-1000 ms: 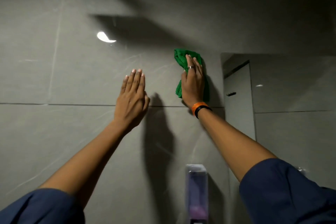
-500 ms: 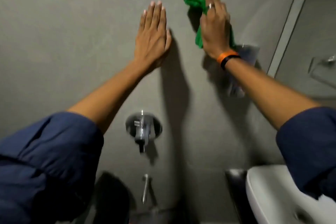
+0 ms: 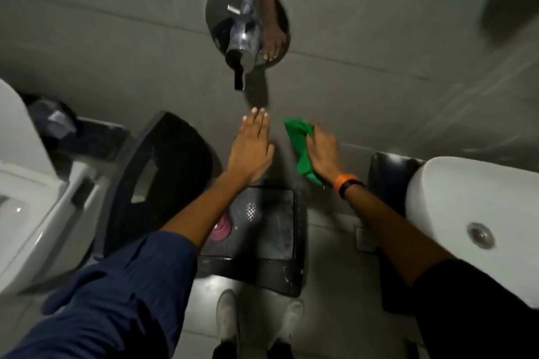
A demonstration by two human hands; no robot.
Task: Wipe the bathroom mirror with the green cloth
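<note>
My right hand (image 3: pixel 322 151) presses the green cloth (image 3: pixel 300 146) flat against the grey tiled wall (image 3: pixel 116 46), low down, below the chrome tap fitting (image 3: pixel 248 26). An orange and black band sits on that wrist. My left hand (image 3: pixel 252 146) lies flat on the same wall just left of the cloth, fingers together and pointing up, holding nothing. No mirror shows in the head view now.
A white sink (image 3: pixel 472 218) juts out at the right. A white toilet (image 3: pixel 26 201) stands at the left with a dark bin (image 3: pixel 163 172) beside it. A black mat (image 3: pixel 262 239) with a pink object lies on the floor below my hands. My shoes show at the bottom.
Both hands have slid down the wall, from high near the mirror's edge to below the tap. The view has tilted down; the mirror left the view and the floor, toilet and sink came in.
</note>
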